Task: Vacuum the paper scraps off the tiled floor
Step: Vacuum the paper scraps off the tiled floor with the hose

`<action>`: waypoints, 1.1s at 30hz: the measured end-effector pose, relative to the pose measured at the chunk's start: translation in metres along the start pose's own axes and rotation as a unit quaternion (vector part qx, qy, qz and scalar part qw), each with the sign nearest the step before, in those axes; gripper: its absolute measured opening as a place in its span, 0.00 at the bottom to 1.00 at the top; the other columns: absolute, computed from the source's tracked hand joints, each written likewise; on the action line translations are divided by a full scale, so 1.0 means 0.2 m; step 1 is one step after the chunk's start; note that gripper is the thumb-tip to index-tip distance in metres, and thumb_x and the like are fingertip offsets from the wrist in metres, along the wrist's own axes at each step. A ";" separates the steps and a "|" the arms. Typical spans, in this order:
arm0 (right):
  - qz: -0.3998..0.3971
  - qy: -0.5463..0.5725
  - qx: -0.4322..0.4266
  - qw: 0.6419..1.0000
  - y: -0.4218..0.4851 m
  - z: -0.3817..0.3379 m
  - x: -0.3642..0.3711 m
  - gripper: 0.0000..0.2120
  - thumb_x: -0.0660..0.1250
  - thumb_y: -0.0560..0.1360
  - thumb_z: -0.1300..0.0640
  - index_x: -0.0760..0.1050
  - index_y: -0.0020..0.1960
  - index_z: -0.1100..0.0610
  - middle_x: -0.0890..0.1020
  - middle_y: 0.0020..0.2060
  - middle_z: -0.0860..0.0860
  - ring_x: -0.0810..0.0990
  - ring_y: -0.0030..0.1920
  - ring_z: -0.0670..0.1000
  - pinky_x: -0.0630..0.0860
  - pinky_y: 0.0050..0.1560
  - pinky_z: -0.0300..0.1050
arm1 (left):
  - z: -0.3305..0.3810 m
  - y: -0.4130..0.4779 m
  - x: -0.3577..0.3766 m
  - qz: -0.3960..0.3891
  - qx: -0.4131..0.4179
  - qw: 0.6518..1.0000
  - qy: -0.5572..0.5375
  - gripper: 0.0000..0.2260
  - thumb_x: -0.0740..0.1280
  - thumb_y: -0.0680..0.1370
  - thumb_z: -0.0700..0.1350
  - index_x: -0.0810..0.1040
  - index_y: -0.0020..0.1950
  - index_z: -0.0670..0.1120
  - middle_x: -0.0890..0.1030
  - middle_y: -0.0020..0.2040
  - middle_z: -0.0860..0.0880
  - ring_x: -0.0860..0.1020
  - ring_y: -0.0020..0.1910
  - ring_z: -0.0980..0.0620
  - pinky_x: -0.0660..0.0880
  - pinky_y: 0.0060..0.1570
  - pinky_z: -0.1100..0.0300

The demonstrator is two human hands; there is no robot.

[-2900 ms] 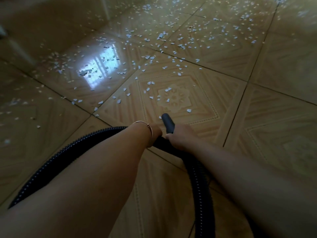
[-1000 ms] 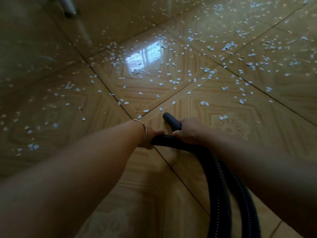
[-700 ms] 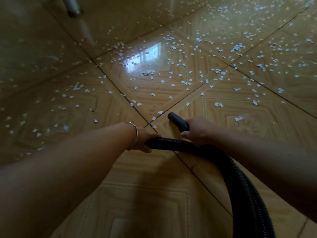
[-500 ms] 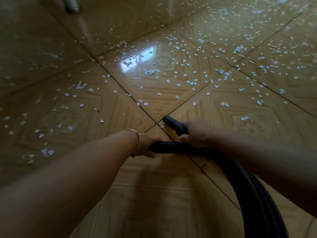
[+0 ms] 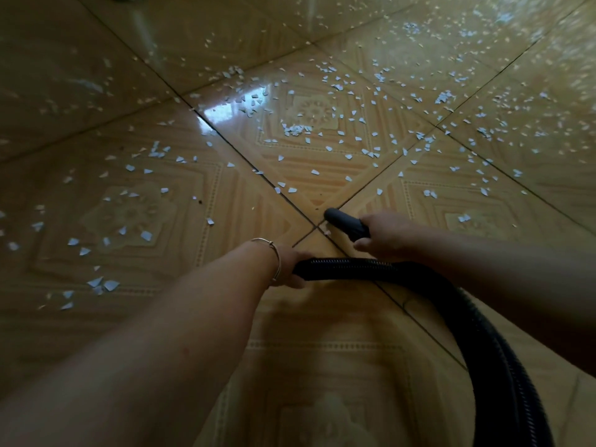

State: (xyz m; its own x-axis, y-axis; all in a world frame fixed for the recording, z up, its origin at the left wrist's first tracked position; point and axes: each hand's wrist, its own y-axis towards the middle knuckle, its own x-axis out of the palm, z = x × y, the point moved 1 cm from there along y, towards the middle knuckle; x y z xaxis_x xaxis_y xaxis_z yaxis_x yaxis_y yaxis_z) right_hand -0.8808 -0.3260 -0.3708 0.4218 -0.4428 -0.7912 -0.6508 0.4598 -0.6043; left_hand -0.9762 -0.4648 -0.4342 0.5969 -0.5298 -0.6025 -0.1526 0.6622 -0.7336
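Right hand (image 5: pixel 383 235) is closing fully around the dark nozzle (image 5: pixel 343 222), just behind its tip. Left hand (image 5: pixel 292 266), bracelet (image 5: pixel 274 253) at the wrist, is gripping the ribbed black hose (image 5: pixel 419 279) just beside it, fingers curled under. Paper scraps (image 5: pixel 295 130) are lying ahead and left of the nozzle, one just beneath the tip. The glossy patterned tiled floor (image 5: pixel 322 366) is catching a bright reflection farther ahead.
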 end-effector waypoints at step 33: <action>-0.020 -0.012 -0.186 0.982 0.27 -0.35 -0.01 0.17 0.65 0.77 0.53 0.71 0.65 0.56 0.77 0.51 0.53 0.76 0.50 0.51 0.72 0.50 0.42 | -0.31 -0.06 0.05 0.089 -0.088 0.989 -0.078 0.30 0.63 0.77 0.53 0.53 0.75 0.58 0.73 0.63 0.47 0.76 0.57 0.46 0.75 0.56 0.52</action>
State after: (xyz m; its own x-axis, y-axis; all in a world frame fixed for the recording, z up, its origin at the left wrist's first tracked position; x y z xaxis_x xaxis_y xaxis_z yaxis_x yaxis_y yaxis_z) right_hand -0.9610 -0.3543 -0.3955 0.4630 -0.4345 -0.7725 -0.8171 0.1284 -0.5620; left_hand -1.0173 -0.5111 -0.4516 0.6602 -0.3170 -0.6809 -0.3921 0.6277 -0.6725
